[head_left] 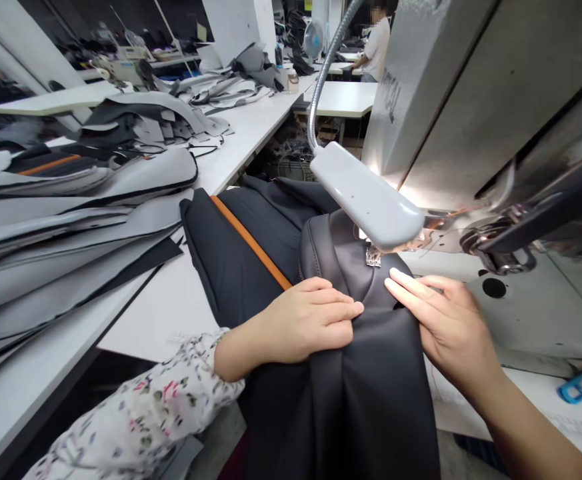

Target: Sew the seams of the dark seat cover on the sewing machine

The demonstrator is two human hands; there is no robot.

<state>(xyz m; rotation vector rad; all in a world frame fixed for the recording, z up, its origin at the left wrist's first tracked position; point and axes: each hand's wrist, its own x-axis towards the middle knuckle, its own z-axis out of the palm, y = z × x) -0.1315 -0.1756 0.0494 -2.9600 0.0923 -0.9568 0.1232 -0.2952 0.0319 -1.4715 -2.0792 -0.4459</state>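
A dark grey leather-like cover [371, 393] with an orange stripe [251, 241] lies under the presser foot [373, 257] of a grey sewing machine [471, 100]. My left hand [308, 320] rests on the cover just left of the seam, its fingers curled and gripping a fold of the material. My right hand [443, 320] lies flat on the cover to the right of the seam, fingers stretched toward the presser foot. A white lamp head [365, 197] on a flexible neck hangs over the needle area and hides the needle.
Stacks of cut grey and black pieces [71, 227] cover the long white table [171, 307] at the left. A blue object [578, 388] lies at the right by the machine bed. A person [377, 43] stands at a far table, near a fan [313, 39].
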